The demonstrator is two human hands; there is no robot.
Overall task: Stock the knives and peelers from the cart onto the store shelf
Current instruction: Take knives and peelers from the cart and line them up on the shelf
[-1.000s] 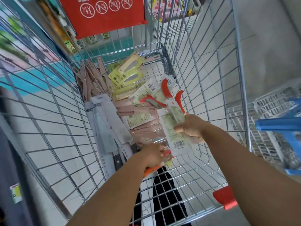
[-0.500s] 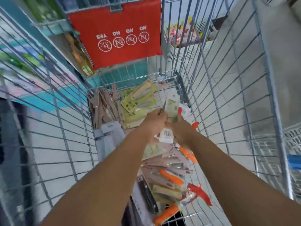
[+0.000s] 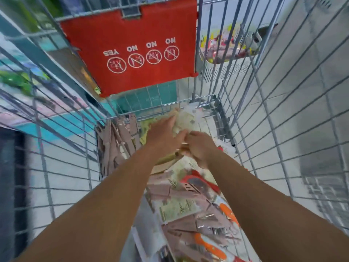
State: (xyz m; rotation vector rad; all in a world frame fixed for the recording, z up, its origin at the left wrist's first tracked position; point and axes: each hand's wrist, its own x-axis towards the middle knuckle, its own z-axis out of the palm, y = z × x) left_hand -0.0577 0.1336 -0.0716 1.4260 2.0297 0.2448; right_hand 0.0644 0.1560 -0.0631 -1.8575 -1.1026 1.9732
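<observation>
Both my arms reach deep into the wire cart (image 3: pixel 268 114). My left hand (image 3: pixel 163 134) lies on a pale yellow-green carded packet (image 3: pixel 186 121) near the cart's far end, fingers stretched along it. My right hand (image 3: pixel 200 148) grips packets just beside it, fingers curled; what exactly it holds is blurred. Below my arms lies a pile of packaged knives and peelers (image 3: pixel 190 208), brown cards with orange and red handles (image 3: pixel 226 212). A row of brown carded knives (image 3: pixel 115 146) stands along the left wall.
A red plastic child-seat flap (image 3: pixel 132 46) with warning icons hangs at the cart's far end. Beyond the wires are a tiled floor (image 3: pixel 302 72), a white basket of goods (image 3: pixel 226 46) and teal shelving (image 3: pixel 56 125) at left.
Both hands have moved further toward the far end of the cart, carrying the packets. The view has tilted forward, so the pile now lies nearer me.
</observation>
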